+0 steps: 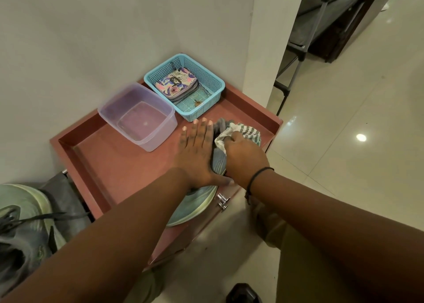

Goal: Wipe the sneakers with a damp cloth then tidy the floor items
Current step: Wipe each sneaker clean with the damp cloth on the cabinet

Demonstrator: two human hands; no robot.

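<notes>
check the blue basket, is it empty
No, the blue basket holds a floral patterned pouch lying on its mesh floor, with a small brown scrap beside it.

On the reddish-brown rimmed table (110, 165), the left hand (197, 155) lies flat against a grey sneaker (219, 162) while the right hand (245, 155) presses a striped white-and-green cloth (238, 130) onto it.

Red rimmed cabinet top (110, 165), clear water tub (137, 116), blue basket (183, 85), grey sneaker (197, 201), tiled floor (344, 142)
</notes>
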